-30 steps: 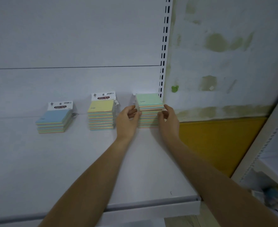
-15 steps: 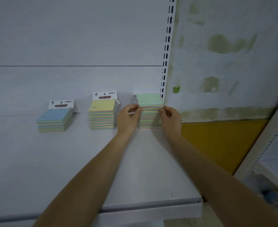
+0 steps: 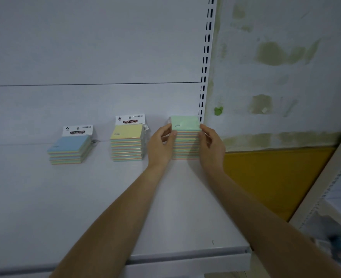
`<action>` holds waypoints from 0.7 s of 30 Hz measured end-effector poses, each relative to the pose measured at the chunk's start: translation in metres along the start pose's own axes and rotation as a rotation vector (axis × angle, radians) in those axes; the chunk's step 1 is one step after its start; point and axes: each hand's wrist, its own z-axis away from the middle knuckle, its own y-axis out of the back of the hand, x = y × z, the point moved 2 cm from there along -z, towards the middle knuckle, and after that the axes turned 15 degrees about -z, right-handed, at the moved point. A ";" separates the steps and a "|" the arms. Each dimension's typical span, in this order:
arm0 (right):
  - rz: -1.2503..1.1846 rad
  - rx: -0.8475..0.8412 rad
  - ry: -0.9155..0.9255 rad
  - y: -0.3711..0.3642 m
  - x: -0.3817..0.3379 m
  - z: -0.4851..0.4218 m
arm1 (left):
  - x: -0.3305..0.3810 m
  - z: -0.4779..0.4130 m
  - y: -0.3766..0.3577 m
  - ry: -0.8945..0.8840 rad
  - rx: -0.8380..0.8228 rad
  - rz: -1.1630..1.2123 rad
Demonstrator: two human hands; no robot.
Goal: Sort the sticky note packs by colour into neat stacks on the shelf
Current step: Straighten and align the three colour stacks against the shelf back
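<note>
Three stacks of sticky note packs stand along the back of the white shelf (image 3: 85, 207). A low blue-topped stack (image 3: 69, 150) is on the left, a taller yellow-topped stack (image 3: 126, 144) in the middle, and a green-topped stack (image 3: 185, 137) at the right by the slotted upright. My left hand (image 3: 160, 145) presses the green stack's left side with thumb and fingertips near its top. On the stack's right side, my right hand (image 3: 210, 146) does the same. Both hands pinch the stack between them.
A slotted white upright (image 3: 205, 61) ends the shelf's back panel just right of the green stack. Beyond it is a stained wall with a yellow lower band (image 3: 276, 177). Another white shelf unit (image 3: 338, 177) stands at the far right. The shelf's front edge (image 3: 185, 261) lies near me.
Both hands have slid up the sides of the green stack and closed in on its upper packs. The stack looks squarer than a second ago. The camera moved in slightly.
</note>
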 end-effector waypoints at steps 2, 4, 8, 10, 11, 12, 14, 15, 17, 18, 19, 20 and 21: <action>0.008 -0.001 0.012 0.000 0.000 0.000 | 0.001 0.000 0.000 -0.009 -0.014 -0.011; 0.015 -0.015 0.022 0.000 -0.002 0.002 | 0.002 0.001 0.001 -0.022 -0.014 -0.012; 0.018 -0.055 0.035 -0.002 -0.006 0.007 | 0.001 0.006 0.001 -0.033 -0.051 -0.013; -0.014 -0.059 -0.008 -0.002 -0.004 0.006 | 0.000 0.007 0.000 -0.031 -0.043 -0.053; -0.032 -0.058 -0.029 -0.001 -0.003 0.006 | 0.000 0.007 0.000 -0.031 -0.028 -0.069; -0.042 -0.055 -0.038 -0.001 -0.003 0.005 | 0.001 0.007 0.001 -0.034 -0.014 -0.081; -0.042 -0.055 -0.044 -0.001 -0.002 0.004 | 0.001 0.008 0.000 -0.038 -0.011 -0.091; -0.035 -0.060 -0.042 -0.002 -0.002 0.005 | 0.001 0.009 0.001 -0.039 -0.019 -0.100; -0.014 -0.075 -0.035 -0.002 -0.003 0.007 | 0.001 0.010 0.003 -0.044 -0.036 -0.114; -0.006 -0.080 -0.031 -0.002 -0.003 0.007 | 0.000 0.010 0.004 -0.051 -0.041 -0.128; 0.005 -0.085 -0.028 -0.002 -0.004 0.007 | 0.000 0.011 0.006 -0.051 -0.054 -0.149; 0.027 -0.093 -0.025 -0.002 -0.005 0.008 | 0.000 0.012 0.008 -0.065 -0.070 -0.184; 0.050 -0.102 -0.025 -0.002 -0.007 0.009 | 0.001 0.013 0.010 -0.072 -0.094 -0.219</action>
